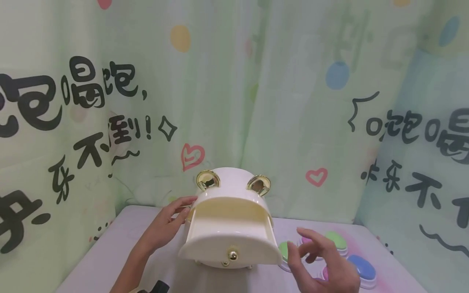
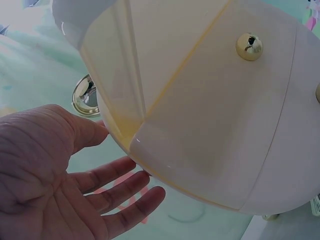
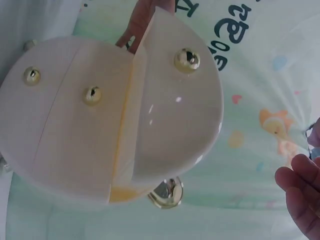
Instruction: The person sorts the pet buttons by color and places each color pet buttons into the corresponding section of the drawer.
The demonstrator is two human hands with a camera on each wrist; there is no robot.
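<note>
Box point(image 1: 234, 183) — top drawer point(image 1: 209, 247) slid out.
Its side's touched by a relaxed left hand point(image 1: 170, 224) — right hand point(image 1: 324, 260) held near the pots point(image 1: 362, 267), grip loose too.

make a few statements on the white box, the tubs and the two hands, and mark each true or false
1. The top drawer stands open. True.
2. All the drawers are open. False: the middle drawer is closed.
3. The left hand is at the side of the box. True.
4. A hand grips the top knob. False: neither does; the right hand holds nothing.
5. In the head view, the tubs stand to the right of the box. True.
6. Every tub lid is blue. False: green and pink ones show too.
</note>
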